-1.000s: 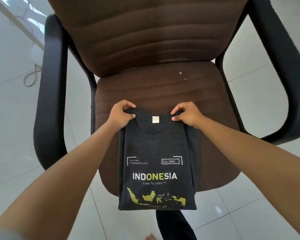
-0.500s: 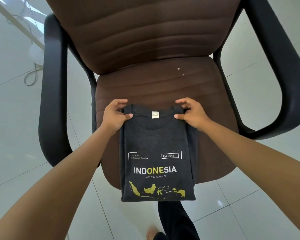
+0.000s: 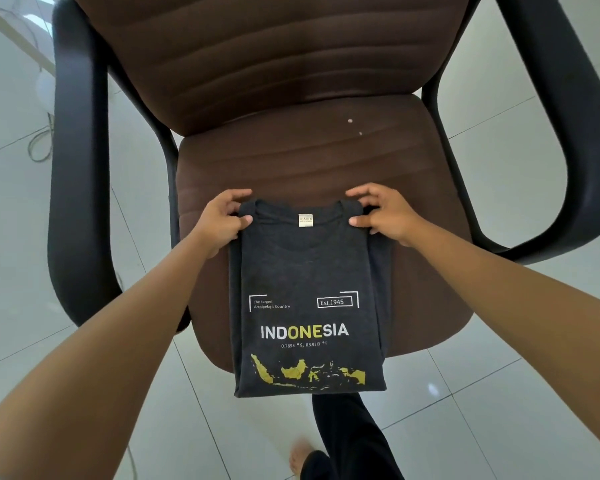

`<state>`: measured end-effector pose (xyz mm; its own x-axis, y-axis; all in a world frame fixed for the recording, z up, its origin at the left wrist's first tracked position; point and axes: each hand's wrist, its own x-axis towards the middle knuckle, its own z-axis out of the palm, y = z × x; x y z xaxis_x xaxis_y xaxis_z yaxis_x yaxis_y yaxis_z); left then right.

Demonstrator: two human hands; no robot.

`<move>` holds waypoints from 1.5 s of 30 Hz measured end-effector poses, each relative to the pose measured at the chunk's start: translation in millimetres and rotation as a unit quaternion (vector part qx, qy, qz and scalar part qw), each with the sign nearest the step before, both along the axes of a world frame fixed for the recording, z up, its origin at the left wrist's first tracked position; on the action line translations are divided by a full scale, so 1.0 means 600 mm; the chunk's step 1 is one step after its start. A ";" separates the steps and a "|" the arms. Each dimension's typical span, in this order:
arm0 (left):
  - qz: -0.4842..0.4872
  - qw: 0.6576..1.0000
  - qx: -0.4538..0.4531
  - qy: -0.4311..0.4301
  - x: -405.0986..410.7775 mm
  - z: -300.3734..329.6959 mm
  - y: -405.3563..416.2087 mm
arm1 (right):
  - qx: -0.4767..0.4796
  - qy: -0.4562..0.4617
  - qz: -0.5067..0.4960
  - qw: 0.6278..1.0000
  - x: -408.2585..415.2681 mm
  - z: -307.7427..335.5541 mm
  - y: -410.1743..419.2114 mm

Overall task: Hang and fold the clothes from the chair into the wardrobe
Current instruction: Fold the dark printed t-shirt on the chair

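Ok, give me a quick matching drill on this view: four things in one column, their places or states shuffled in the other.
1 dark grey printed T-shirt
2 left hand
3 right hand
4 brown padded chair

A grips collar's right corner
B under the shirt
C folded, hem overhanging seat front
D grips collar's left corner

Pairs: 1-C, 2-D, 3-A, 4-B

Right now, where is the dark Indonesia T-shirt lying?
In the head view the folded T-shirt lies centre frame on the front of the brown chair seat, its lower edge overhanging, with the left hand and right hand pinching its collar corners.
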<state>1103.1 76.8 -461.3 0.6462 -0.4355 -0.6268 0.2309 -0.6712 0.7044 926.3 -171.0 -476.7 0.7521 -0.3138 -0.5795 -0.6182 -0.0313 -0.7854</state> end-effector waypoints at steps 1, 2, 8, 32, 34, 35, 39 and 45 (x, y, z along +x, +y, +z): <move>0.004 1.000 0.000 -0.012 0.006 0.002 0.001 | -0.004 0.001 -0.001 1.000 0.002 0.001 -0.004; 0.009 1.000 0.001 -0.024 0.013 0.001 0.002 | -0.007 0.003 0.000 1.000 0.004 0.003 -0.008; 0.014 0.997 0.019 -0.076 -0.002 -0.016 0.004 | -0.081 0.024 0.001 0.996 0.002 -0.020 -0.002; -0.004 0.968 0.175 -0.179 -0.173 -0.006 0.066 | -0.318 0.175 -0.123 0.924 -0.133 -0.007 0.169; 0.046 0.972 0.170 -0.155 -0.176 -0.003 0.053 | -0.277 0.142 -0.141 0.940 -0.128 -0.002 0.172; 0.079 0.976 0.151 -0.137 -0.175 0.000 0.048 | -0.236 0.112 -0.162 0.951 -0.124 -0.003 0.171; 0.130 0.985 0.066 -0.089 -0.152 0.002 0.049 | -0.181 0.062 -0.152 0.970 -0.108 -0.003 0.157; 0.118 0.992 0.036 -0.008 -0.108 -0.007 0.054 | -0.094 -0.014 -0.101 0.990 -0.078 -0.014 0.124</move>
